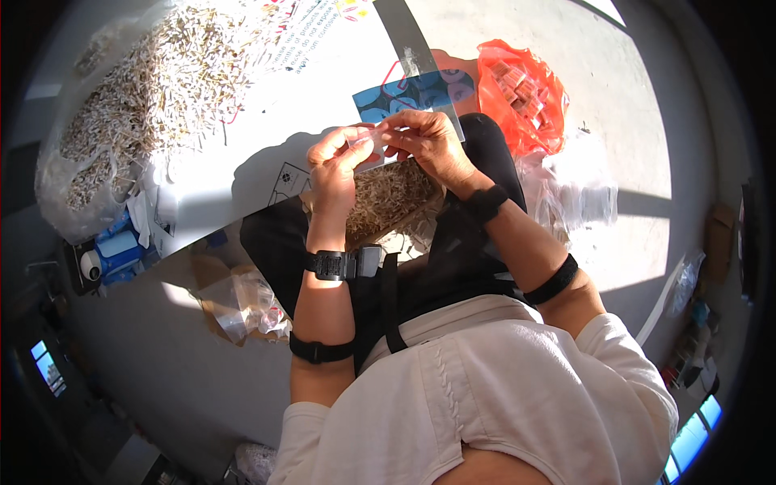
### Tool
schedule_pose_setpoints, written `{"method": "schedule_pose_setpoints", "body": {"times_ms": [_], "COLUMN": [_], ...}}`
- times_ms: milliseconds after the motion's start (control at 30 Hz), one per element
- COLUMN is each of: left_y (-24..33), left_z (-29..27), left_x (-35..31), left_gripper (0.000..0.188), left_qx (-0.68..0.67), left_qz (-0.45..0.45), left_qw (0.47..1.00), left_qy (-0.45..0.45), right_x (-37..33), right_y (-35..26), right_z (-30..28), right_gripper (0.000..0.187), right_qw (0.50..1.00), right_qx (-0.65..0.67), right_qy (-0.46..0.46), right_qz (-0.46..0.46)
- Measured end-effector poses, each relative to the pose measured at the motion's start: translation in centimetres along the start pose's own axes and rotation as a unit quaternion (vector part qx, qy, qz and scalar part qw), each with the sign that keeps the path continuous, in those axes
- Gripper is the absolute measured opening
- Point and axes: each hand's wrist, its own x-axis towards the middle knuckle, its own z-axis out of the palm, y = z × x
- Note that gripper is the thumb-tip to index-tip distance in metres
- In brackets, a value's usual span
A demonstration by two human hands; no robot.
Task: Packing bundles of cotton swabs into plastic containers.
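Observation:
Over the near edge of a white board (pixel 202 206), my two hands meet with fingertips pinched. Between them is a small piece of clear plastic, like a little bag (pixel 369 140); its contents, if any, are too small to make out. My left hand (pixel 332 168) grips it from the left, thumb against forefinger. From the right, my right hand (pixel 434 147) pinches its other edge. Just below the hands, between my knees, a box (pixel 392 194) holds many small thin tan pieces. A heap of similar short tan-and-white sticks (pixel 190 73) lies on the board at the far left.
A red plastic bag (pixel 524 97) of small packed pieces stands right of my knee. Clear plastic bags (pixel 578 190) lie nearer, below it. A blue printed sheet (pixel 412 91) lies at the board's right edge. Another carton with clear wrapping (pixel 250 303) sits on the floor at left.

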Motion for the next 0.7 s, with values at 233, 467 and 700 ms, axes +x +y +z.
{"method": "schedule_pose_setpoints", "body": {"times_ms": [233, 467, 700], "left_y": [0.7, 2.0, 2.7], "left_z": [-0.8, 0.4, 0.6], "left_x": [0.0, 0.6, 1.1], "left_gripper": [0.006, 0.014, 0.018], "left_qx": [0.191, 0.451, 0.53], "left_qz": [0.141, 0.319, 0.343], "left_qw": [0.971, 0.834, 0.775], "left_qy": [0.021, -0.002, -0.036], "right_x": [0.5, 0.6, 0.1], "right_y": [0.4, -0.8, 0.0], "right_z": [0.0, 0.7, 0.4], "right_gripper": [0.004, 0.006, 0.005], "right_qw": [0.999, 0.969, 0.934], "right_qx": [0.009, -0.226, -0.306], "right_qy": [0.0, -0.008, 0.002], "right_qz": [-0.044, -0.096, -0.186]}}
